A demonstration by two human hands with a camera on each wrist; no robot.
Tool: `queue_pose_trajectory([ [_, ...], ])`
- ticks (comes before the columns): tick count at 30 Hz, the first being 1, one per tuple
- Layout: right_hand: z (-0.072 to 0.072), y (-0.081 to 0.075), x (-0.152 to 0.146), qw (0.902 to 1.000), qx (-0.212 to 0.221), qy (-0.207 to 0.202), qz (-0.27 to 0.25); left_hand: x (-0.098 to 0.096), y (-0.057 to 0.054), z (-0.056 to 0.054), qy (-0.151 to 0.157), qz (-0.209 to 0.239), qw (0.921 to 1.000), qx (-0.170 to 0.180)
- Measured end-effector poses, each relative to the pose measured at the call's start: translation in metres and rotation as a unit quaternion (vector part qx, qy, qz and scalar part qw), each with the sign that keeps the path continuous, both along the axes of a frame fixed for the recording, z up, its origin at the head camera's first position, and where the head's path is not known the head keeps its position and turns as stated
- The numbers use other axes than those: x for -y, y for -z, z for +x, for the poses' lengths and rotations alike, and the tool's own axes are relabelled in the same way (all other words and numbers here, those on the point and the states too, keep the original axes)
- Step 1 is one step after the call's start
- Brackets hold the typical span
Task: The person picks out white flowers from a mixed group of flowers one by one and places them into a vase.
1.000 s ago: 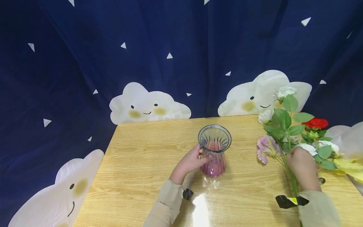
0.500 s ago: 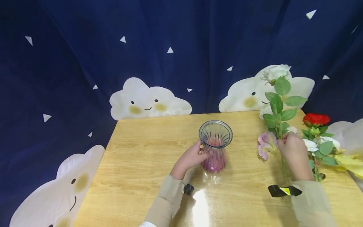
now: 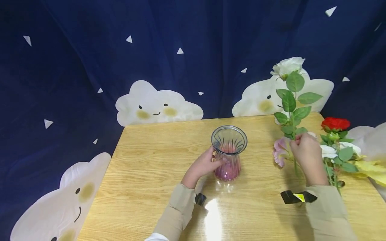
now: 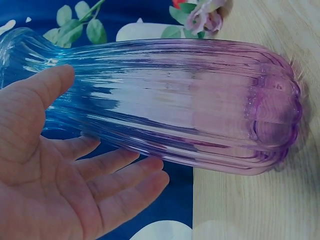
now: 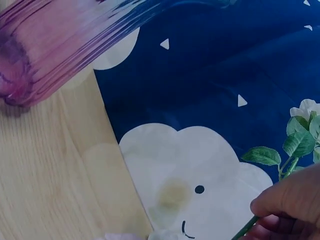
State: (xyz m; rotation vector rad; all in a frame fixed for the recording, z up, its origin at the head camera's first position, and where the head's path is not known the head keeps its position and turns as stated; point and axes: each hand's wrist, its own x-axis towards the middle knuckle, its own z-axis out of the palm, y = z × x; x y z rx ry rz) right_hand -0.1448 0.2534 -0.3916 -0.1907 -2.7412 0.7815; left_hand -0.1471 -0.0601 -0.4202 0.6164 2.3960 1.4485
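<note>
A ribbed glass vase (image 3: 228,167), clear blue at its rim and pink at its base, stands upright mid-table. My left hand (image 3: 205,164) is at its left side, thumb across the front. In the left wrist view, its fingers (image 4: 122,185) are loosely extended along the glass, and the palm shows. At the right, my right hand (image 3: 307,152) pinches the green stem of a white rose (image 3: 288,68), held upright with leaves above the fist. The right wrist view shows thumb and fingers on that stem (image 5: 245,228). A pink-lilac flower (image 3: 280,152) lies just left of the right hand.
Right of the right hand lie a red flower (image 3: 335,124), white flowers (image 3: 328,151) and a yellow flower (image 3: 372,170) on the wooden table (image 3: 150,160). A dark blue curtain (image 3: 181,26) with white clouds hangs behind the table.
My right hand has lifted the white rose up and leftward, out from among the other flowers. The left hand stays at the vase.
</note>
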Motion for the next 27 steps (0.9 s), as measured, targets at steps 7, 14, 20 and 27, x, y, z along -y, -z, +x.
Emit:
queue_pose_trajectory([
  [7, -0.004, -0.015, 0.019, 0.9989, -0.045, -0.007, -0.010, 0.000, 0.001, -0.001, -0.006, -0.015, 0.9999, -0.002],
  [14, -0.007, -0.034, 0.042, 0.9980, -0.048, -0.025, -0.032, -0.001, 0.002, 0.000, -0.005, -0.014, 0.9999, -0.002],
  [20, -0.009, -0.049, 0.061, 0.9953, -0.078, -0.043, -0.038, -0.002, 0.001, 0.000, -0.011, -0.009, 0.9999, 0.001],
  [27, -0.011, -0.063, 0.079, 0.9921, -0.106, -0.052, -0.042, -0.002, 0.002, 0.000, -0.014, -0.002, 0.9999, 0.006],
])
